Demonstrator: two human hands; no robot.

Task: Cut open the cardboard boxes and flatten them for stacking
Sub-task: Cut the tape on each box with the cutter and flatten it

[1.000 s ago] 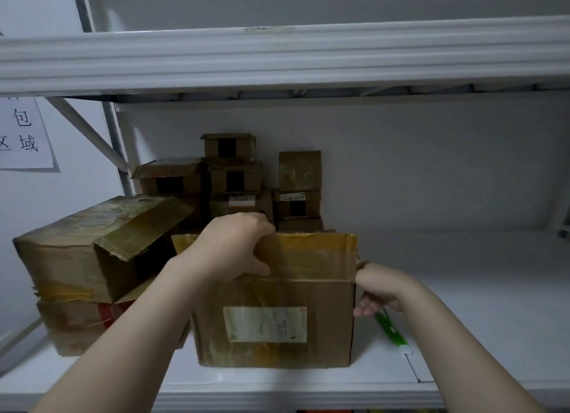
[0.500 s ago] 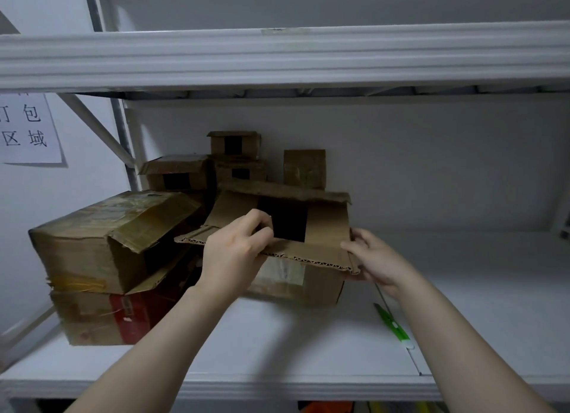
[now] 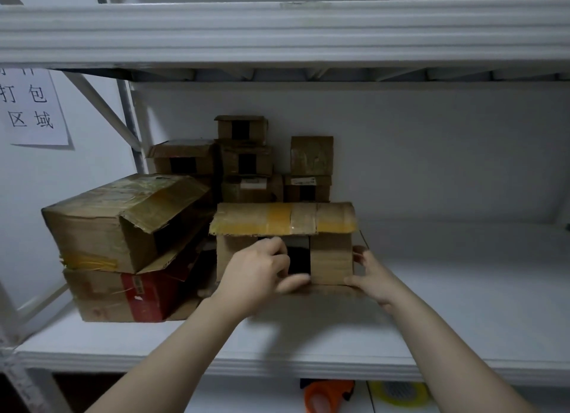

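Box (image 3: 331, 258) lies on shelf (image 3: 462, 304), just right of carton stack (image 3: 101, 227), open end fwd. L hand (image 3: 256, 274): fingers curl round left inner flap. R hand (image 3: 373, 277): fingers spread, bracing right wall. Step, by judgement: opening flaps. Next: free remaining taped seams, collapse flat.

white paper sign (image 3: 32, 110) on wall, reading 打包区域

Blur and cover near your shelf's front edge
Your left hand (image 3: 259, 277) is motion-blurred across the dark mouth of the box (image 3: 331, 258), so its grip is unclear; the shelf (image 3: 308, 363) front edge half hides an orange tool (image 3: 327, 395) and tape roll (image 3: 399, 392).
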